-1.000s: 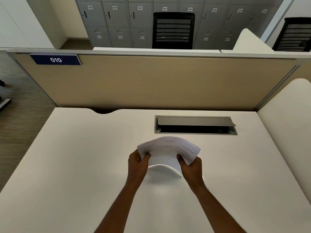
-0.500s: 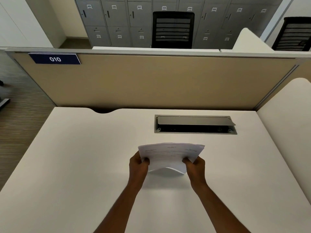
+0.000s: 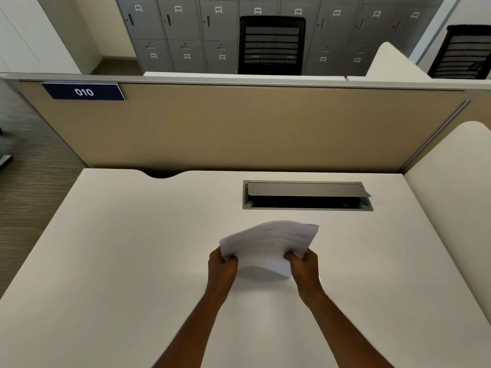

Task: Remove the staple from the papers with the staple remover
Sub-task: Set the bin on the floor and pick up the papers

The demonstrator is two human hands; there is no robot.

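A thin stack of white printed papers (image 3: 268,243) hangs in the air above the middle of the white desk (image 3: 132,261), bowed and tilted with its right side higher. My left hand (image 3: 222,266) grips the stack's left edge. My right hand (image 3: 303,264) grips its right edge. The sheets are blurred and no staple shows on them. No staple remover is in view.
A grey cable tray (image 3: 308,195) with a half-raised lid is set into the desk behind the papers. A tan partition (image 3: 239,128) with a blue "010" label (image 3: 84,91) closes the far edge. A white side panel (image 3: 451,195) stands on the right.
The papers tilted left side up, levelled out, and now tilt right side up. Both hands have kept their grip and stayed in about the same place.
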